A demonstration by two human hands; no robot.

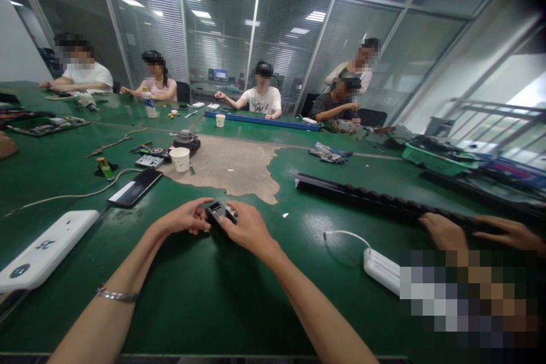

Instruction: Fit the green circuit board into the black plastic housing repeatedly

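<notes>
To my left, a white case (53, 247) is lying on the green surface (179, 301), a phone (139, 187) just beyond. My left hand (185, 218) is curling, half open, against a small dark box (218, 215); whether it's gripping, I cannot tell. My right hand (251, 228) is pinching the box before me. Farther right, a black bar (362, 200) is lying.

Looks like an electronics workshop, office space adjoining. Long green table (191, 307) shows a pale, ragged-edged patch (230, 165); a circuit board (46, 124) and cable (77, 198) lie on it, a green basket (441, 158) sits piled high. Several people (261, 101) sit round it (headgear on). Behind them: glass partition (217, 28), blinds (156, 28), lit monitor (220, 74) beyond
</notes>
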